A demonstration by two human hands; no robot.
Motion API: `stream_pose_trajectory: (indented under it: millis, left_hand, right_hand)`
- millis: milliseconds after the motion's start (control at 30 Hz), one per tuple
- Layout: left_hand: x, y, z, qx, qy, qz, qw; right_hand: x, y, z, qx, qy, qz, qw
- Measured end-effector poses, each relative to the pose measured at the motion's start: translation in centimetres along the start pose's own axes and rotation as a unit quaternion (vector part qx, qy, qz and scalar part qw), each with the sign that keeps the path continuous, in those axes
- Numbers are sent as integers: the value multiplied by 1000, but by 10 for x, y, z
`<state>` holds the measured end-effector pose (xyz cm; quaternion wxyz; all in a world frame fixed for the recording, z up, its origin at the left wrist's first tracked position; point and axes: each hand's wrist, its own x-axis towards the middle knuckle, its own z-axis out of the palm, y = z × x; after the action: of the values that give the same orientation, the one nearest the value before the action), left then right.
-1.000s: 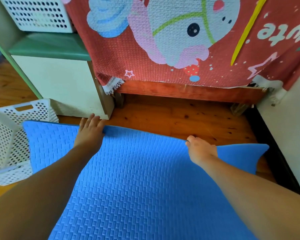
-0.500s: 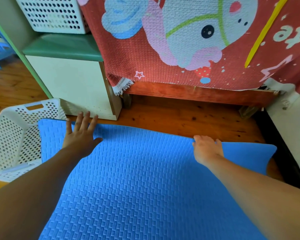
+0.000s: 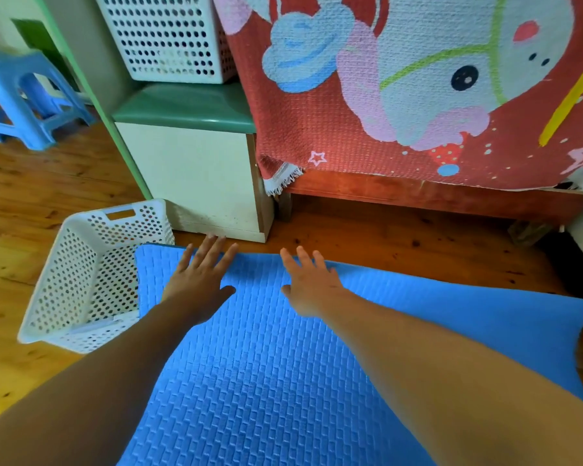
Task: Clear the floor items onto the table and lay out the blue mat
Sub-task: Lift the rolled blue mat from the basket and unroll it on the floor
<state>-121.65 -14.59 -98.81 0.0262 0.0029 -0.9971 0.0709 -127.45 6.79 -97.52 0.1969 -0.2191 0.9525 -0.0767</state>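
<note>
From the head camera, the blue mat point(image 3: 283, 381) lies spread on the wooden floor point(image 3: 401, 240), filling the frame from the centre down to 6 o'clock; its corner at 3 o'clock curls up slightly. The left hand point(image 3: 199, 284) lies flat on the mat's far edge with fingers straight and spread, holding nothing. Just at its 3 o'clock, the right hand point(image 3: 312, 284) rests on the mat the same way, palm down and fingers extended. A white perforated basket point(image 3: 81, 274) lies tipped at 9 o'clock, touching the mat's left edge. At 12 o'clock stands a cream cabinet point(image 3: 189, 173), with a red cartoon blanket point(image 3: 401, 129) hanging at 1 o'clock.
</note>
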Motion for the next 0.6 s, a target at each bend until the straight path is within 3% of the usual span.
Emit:
stream_pose_trajectory:
  millis: [133, 267, 433, 600]
  left_hand:
    - [-24, -39, 4, -60, 31, -79, 995]
    - [-52, -75, 15, -169, 61, -180, 967]
    - [-80, -105, 44, -199, -76, -226, 951]
    - [-111, -125, 80, -188, -205, -195, 941]
  right_hand:
    - [2, -7, 0, -16, -21, 32, 999]
    - [0, -12, -2, -17, -24, 56, 998]
    - [2, -19, -3, -21, -19, 74, 997]
    - [5, -21, 0, -34, -10, 81, 996]
